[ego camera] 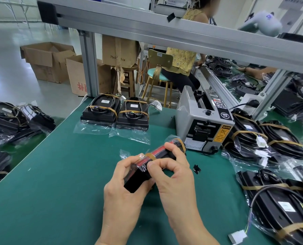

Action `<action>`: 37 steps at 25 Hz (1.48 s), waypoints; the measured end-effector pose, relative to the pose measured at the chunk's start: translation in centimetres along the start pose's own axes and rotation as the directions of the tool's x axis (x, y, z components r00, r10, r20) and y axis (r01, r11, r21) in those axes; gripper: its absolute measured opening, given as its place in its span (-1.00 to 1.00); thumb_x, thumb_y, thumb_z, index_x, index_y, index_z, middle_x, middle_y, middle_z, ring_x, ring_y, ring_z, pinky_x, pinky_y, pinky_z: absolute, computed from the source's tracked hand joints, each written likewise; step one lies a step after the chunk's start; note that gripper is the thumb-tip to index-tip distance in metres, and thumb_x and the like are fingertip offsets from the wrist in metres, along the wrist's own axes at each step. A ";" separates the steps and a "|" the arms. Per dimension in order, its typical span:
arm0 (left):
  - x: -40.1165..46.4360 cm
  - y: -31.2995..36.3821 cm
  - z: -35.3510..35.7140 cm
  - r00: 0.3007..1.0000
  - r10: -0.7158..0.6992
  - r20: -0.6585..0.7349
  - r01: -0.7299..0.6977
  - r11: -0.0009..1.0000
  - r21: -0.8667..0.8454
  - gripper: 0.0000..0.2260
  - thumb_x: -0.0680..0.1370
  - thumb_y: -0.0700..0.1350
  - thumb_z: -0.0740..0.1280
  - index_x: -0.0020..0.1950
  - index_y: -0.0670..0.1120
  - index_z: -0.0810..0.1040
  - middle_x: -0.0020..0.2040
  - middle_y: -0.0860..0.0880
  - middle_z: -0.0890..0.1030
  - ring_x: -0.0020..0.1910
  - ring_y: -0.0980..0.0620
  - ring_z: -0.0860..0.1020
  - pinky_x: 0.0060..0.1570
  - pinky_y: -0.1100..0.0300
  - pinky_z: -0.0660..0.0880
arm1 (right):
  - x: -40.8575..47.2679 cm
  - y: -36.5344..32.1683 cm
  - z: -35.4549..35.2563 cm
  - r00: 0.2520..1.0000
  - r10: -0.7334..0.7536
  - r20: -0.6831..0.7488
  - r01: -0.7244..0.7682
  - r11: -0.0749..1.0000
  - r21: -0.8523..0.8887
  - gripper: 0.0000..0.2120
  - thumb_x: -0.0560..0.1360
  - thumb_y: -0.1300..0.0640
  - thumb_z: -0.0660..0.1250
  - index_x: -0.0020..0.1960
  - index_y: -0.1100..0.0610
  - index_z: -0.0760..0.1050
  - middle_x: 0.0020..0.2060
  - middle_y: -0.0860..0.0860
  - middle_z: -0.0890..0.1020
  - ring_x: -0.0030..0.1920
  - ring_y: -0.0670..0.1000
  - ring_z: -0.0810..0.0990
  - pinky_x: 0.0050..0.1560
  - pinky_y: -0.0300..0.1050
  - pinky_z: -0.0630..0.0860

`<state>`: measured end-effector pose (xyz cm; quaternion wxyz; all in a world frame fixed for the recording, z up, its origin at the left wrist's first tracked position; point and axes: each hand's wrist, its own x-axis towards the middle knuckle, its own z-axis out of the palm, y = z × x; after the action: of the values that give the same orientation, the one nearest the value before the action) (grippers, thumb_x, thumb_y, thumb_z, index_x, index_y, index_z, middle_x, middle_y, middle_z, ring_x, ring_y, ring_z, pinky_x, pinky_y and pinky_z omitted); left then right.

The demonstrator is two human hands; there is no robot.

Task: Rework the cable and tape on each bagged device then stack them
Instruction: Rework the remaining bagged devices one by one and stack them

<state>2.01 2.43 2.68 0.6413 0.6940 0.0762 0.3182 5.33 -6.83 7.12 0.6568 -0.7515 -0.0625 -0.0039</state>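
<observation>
I hold one bagged device (152, 167) on its edge above the green counter (58, 174), near the middle of it, with both hands. My left hand (124, 181) grips the near end, fingers curled round the black body and thumb pressed on the clear bag. My right hand (172, 174) curls over the top edge, its thumb and forefinger pinching at a band of brown tape (151, 156) that crosses the red stripe; a second brown band (180, 143) wraps the far end. Toward the counter's far edge two finished devices (115, 114) lie flat side by side, touching, each with a cable coiled on top and held by two tape strips. The grey tape dispenser (202, 124) stands just beyond my right hand. More bagged devices (264, 138) are heaped to the right of it, and another heap (14, 121) lies at the left. A small black scrap (196, 168) rests on the counter beside my right hand.
</observation>
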 end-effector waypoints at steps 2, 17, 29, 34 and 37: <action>0.0 0.0 0.0 1.000 0.000 0.001 0.000 1.000 -0.002 -0.46 0.26 -0.35 0.53 -0.01 0.24 0.54 -0.05 0.25 0.66 -0.06 0.28 0.61 -0.11 0.57 0.40 | 0.0 0.1 0.0 1.000 -0.005 -0.012 0.004 1.000 -0.018 -0.87 0.37 0.13 0.43 -0.33 -0.04 0.65 0.19 -0.46 0.38 0.32 -0.38 0.26 0.41 -0.01 0.28; 0.0 -0.2 0.0 1.000 0.005 0.001 -0.005 1.000 0.003 -0.45 0.25 -0.35 0.53 -0.02 0.26 0.54 -0.05 0.25 0.66 -0.04 0.29 0.60 -0.08 0.57 0.39 | -0.3 0.0 0.3 0.998 -0.004 -0.064 0.001 0.999 -0.046 -0.90 0.34 0.08 0.43 -0.35 -0.07 0.63 0.18 -0.43 0.40 0.32 -0.31 0.31 0.39 0.01 0.27; -0.1 -0.2 0.0 1.000 -0.011 0.002 0.011 1.000 0.008 -0.42 0.25 -0.40 0.53 -0.04 0.27 0.55 -0.08 0.23 0.67 -0.09 0.27 0.61 -0.13 0.56 0.41 | -0.7 0.0 1.0 0.992 0.041 -0.121 -0.040 0.999 0.004 -0.88 0.31 0.09 0.43 -0.39 -0.07 0.62 0.10 -0.53 0.35 0.28 -0.26 0.37 0.31 0.11 0.39; -0.2 -0.3 0.0 1.000 -0.003 0.004 0.003 1.000 0.009 -0.40 0.26 -0.44 0.50 -0.04 0.26 0.56 -0.06 0.24 0.67 -0.08 0.28 0.61 -0.12 0.57 0.40 | -1.0 -0.1 1.2 0.988 0.028 -0.154 -0.028 1.000 0.002 -0.87 0.30 0.07 0.41 -0.41 -0.10 0.59 0.12 -0.47 0.38 0.25 -0.27 0.37 0.32 -0.02 0.36; -0.1 -0.2 0.0 1.000 0.003 0.004 -0.003 1.000 -0.007 -0.42 0.22 -0.37 0.55 -0.03 0.26 0.55 -0.05 0.24 0.67 -0.07 0.28 0.61 -0.11 0.56 0.41 | -0.9 0.0 1.3 0.986 0.016 -0.165 -0.017 1.000 -0.004 -0.87 0.30 0.10 0.41 -0.41 -0.08 0.58 0.14 -0.40 0.41 0.21 -0.29 0.39 0.31 -0.10 0.35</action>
<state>1.96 2.38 2.41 0.6435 0.6924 0.0731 0.3180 4.31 -5.59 6.83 0.6576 -0.7510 -0.0018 -0.0606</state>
